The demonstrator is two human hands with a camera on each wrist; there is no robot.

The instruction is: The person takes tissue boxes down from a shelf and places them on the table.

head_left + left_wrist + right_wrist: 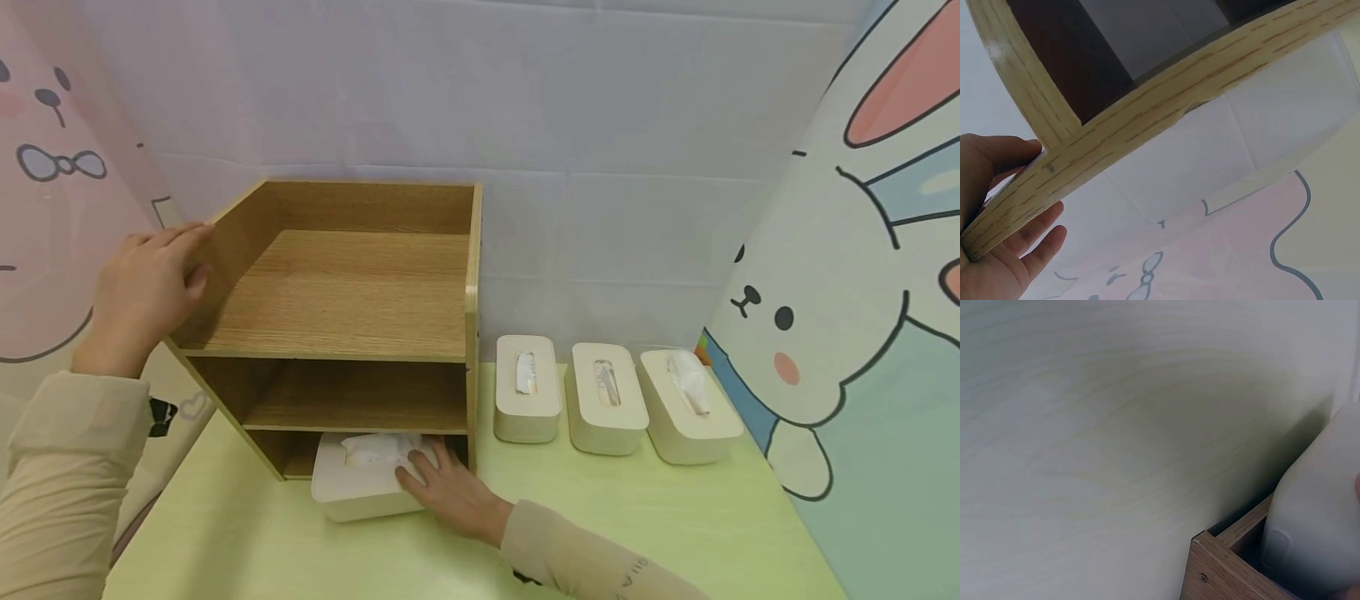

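A wooden desktop shelf (360,292) stands on the table. My left hand (153,287) grips the sloped top edge of its left side panel (1116,140), thumb on one face and fingers on the other in the left wrist view. A white tissue box (367,492) with a tissue sticking out lies crosswise in the shelf's bottom opening, its front jutting past the shelf edge. At the box's right end, my right hand (457,492) holds it with spread fingers over the top. In the right wrist view the box (1316,506) shows beside the wooden corner.
To the shelf's right, three more tissue boxes stand in a row: a left one (527,392), a middle one (588,387) and a right one (712,421). Behind runs a pale cloth backdrop (600,208), with cartoon panels at both sides. The light green table (637,525) extends in front.
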